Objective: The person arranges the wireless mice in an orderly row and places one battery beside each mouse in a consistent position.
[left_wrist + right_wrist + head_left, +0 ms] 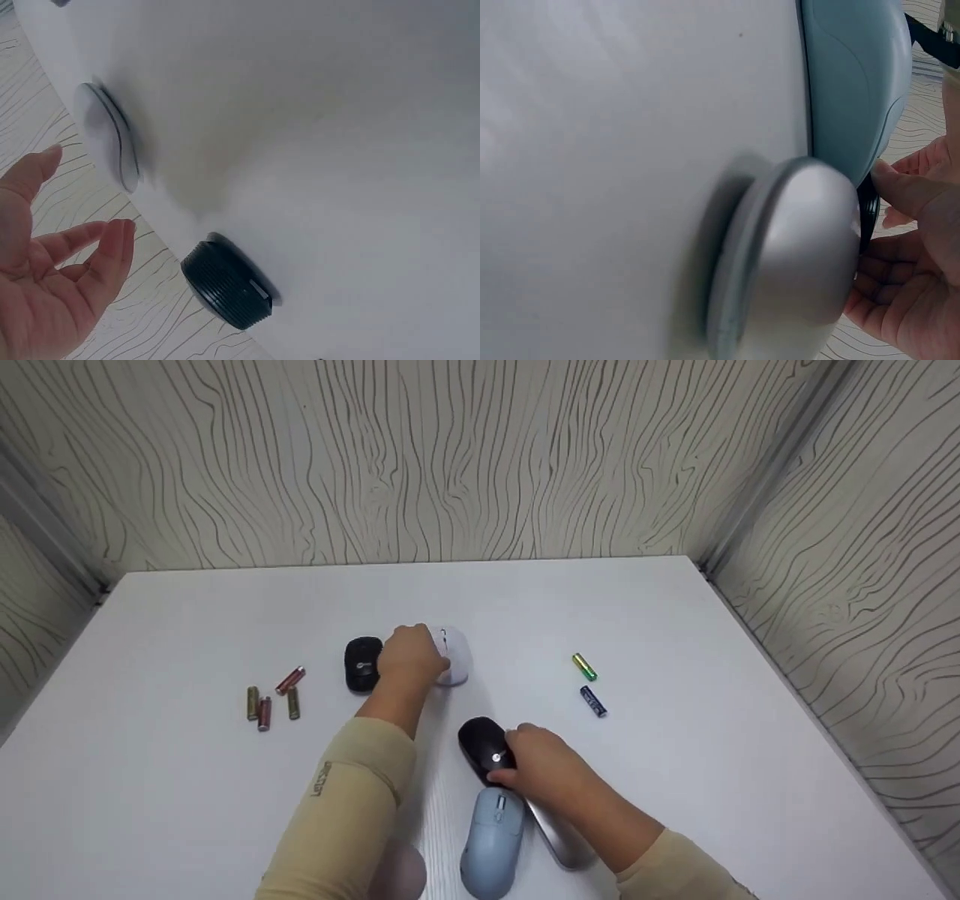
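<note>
My left hand (pixel 411 656) hovers between a black mouse (pixel 363 664) and a white mouse (pixel 453 656). In the left wrist view its thumb and fingers (pixel 112 262) are spread with nothing between them, and the white mouse (pixel 109 139) and black mouse (pixel 225 285) lie beyond. My right hand (pixel 544 761) grips another black mouse (pixel 481 744) by its right side, thumb toward the near end. A light blue mouse (pixel 492 844) lies just in front of that one. Under the right wrist is a silver mouse (pixel 562 840), partly covered by the forearm.
Several red and olive batteries (pixel 264 712) lie on the left of the white table (pixel 172 637). A green-yellow battery (pixel 584 667) and a dark blue one (pixel 593 701) lie on the right. A pale rounded object (pixel 409 874) shows beside the left sleeve. Wood-patterned panels (pixel 450 465) stand around the table.
</note>
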Motion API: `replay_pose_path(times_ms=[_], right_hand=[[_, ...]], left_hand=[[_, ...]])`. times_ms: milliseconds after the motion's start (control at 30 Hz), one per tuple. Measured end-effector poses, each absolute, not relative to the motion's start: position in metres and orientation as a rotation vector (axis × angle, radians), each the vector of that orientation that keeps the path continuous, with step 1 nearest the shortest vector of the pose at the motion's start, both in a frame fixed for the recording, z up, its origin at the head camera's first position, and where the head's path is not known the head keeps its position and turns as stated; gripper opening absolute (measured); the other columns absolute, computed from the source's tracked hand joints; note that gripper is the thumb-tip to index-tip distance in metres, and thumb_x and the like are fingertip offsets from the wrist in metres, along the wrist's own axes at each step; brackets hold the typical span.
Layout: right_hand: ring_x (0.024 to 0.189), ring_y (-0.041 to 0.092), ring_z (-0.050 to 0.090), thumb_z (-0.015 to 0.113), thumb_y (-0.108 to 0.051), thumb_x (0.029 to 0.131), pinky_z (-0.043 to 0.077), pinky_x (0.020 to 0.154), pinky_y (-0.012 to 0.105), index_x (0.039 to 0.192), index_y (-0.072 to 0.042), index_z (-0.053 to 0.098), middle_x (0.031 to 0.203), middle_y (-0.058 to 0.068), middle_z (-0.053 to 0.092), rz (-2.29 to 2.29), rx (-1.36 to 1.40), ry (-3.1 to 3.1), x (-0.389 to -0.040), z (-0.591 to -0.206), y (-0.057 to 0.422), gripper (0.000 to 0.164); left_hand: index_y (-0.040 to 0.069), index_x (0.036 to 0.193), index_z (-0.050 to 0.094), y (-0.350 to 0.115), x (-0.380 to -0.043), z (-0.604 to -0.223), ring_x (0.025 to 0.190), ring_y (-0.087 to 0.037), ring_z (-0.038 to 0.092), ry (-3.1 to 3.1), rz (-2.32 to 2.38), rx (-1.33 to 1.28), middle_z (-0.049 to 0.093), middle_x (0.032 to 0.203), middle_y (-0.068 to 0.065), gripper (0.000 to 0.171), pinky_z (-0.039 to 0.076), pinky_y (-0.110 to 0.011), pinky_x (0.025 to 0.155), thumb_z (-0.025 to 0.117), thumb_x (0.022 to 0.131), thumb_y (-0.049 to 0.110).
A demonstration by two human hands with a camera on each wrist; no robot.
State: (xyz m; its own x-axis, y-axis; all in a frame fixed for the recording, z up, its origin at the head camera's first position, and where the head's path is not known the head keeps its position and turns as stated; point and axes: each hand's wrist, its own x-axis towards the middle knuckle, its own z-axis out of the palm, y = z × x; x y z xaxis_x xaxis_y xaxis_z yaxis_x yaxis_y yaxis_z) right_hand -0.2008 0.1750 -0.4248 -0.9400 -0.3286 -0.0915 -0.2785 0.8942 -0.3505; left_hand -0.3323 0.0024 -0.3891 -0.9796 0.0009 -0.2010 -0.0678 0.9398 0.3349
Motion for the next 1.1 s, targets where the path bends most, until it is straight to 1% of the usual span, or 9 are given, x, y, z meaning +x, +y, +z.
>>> replay_pose_path(times_ms=[67,233,467,633,700,767,833,933,1100], right_hand=[[0.071,0.015,0.052,0.071,-0.036,0.077,0.045,0.064,0.034,0.090,0.000,0.062,0.081,0.004,0.056,-0.503,-0.459,2.913,-0.201,-0.425,0.176,0.039],[0.073,0.016,0.052,0.070,-0.036,0.078,0.045,0.067,0.035,0.092,0.000,0.062,0.083,0.005,0.057,-0.497,-0.431,2.903,-0.202,-0.425,0.176,0.040],[0.075,0.017,0.053,0.070,-0.035,0.078,0.045,0.069,0.036,0.095,0.001,0.062,0.085,0.006,0.058,-0.495,-0.392,2.892,-0.201,-0.426,0.178,0.040],[0.073,0.017,0.052,0.070,-0.034,0.078,0.045,0.067,0.037,0.093,0.001,0.061,0.083,0.006,0.056,-0.512,-0.388,2.897,-0.200,-0.426,0.179,0.039],[0.072,0.018,0.052,0.070,-0.034,0.078,0.045,0.067,0.037,0.092,0.001,0.061,0.082,0.006,0.056,-0.512,-0.401,2.904,-0.199,-0.426,0.178,0.039],[0.073,0.018,0.052,0.070,-0.035,0.078,0.045,0.068,0.038,0.094,0.002,0.061,0.083,0.007,0.057,-0.495,-0.408,2.908,-0.199,-0.426,0.178,0.041],[0.075,0.019,0.053,0.070,-0.035,0.078,0.045,0.069,0.038,0.096,0.003,0.061,0.085,0.008,0.057,-0.483,-0.405,2.908,-0.199,-0.426,0.177,0.043],[0.077,0.019,0.054,0.069,-0.036,0.079,0.045,0.071,0.038,0.100,0.004,0.061,0.088,0.009,0.058,-0.460,-0.394,2.903,-0.199,-0.426,0.175,0.046],[0.077,0.020,0.053,0.070,-0.036,0.078,0.046,0.071,0.039,0.100,0.004,0.061,0.088,0.010,0.058,-0.459,-0.380,2.892,-0.199,-0.424,0.172,0.047]], left_hand=[[0.001,0.123,0.051,-0.002,-0.327,-0.385,0.100,-0.028,0.056,2.899,0.502,-0.025,0.054,0.119,-0.019,0.056,0.048,-0.043,0.083,0.067,0.080,0.034],[0.000,0.126,0.049,-0.019,-0.316,-0.373,0.105,-0.029,0.055,2.905,0.482,-0.017,0.054,0.122,-0.019,0.058,0.046,-0.042,0.087,0.066,0.081,0.032],[0.000,0.131,0.045,-0.035,-0.304,-0.363,0.116,-0.034,0.048,2.917,0.497,-0.006,0.050,0.127,-0.020,0.063,0.040,-0.043,0.095,0.068,0.080,0.030],[0.002,0.133,0.043,-0.037,-0.289,-0.360,0.120,-0.033,0.046,2.876,0.495,0.140,0.049,0.130,-0.019,0.065,0.039,-0.044,0.096,0.069,0.080,0.028],[0.003,0.130,0.047,-0.037,-0.280,-0.361,0.116,-0.031,0.049,2.855,0.480,0.214,0.053,0.126,-0.017,0.061,0.041,-0.043,0.094,0.070,0.079,0.027],[0.004,0.122,0.054,-0.037,-0.270,-0.364,0.106,-0.028,0.055,2.837,0.457,0.286,0.059,0.116,-0.014,0.054,0.046,-0.041,0.086,0.072,0.076,0.027],[0.005,0.111,0.059,-0.037,-0.260,-0.366,0.093,-0.024,0.058,2.809,0.422,0.362,0.063,0.104,-0.010,0.045,0.048,-0.039,0.079,0.074,0.074,0.026],[0.007,0.100,0.062,-0.039,-0.246,-0.368,0.082,-0.019,0.056,2.739,0.360,0.524,0.063,0.092,-0.004,0.037,0.047,-0.037,0.073,0.076,0.072,0.026],[0.012,0.094,0.064,-0.048,-0.225,-0.371,0.076,-0.014,0.054,2.574,0.253,0.852,0.060,0.081,0.002,0.033,0.046,-0.032,0.067,0.078,0.069,0.029]])
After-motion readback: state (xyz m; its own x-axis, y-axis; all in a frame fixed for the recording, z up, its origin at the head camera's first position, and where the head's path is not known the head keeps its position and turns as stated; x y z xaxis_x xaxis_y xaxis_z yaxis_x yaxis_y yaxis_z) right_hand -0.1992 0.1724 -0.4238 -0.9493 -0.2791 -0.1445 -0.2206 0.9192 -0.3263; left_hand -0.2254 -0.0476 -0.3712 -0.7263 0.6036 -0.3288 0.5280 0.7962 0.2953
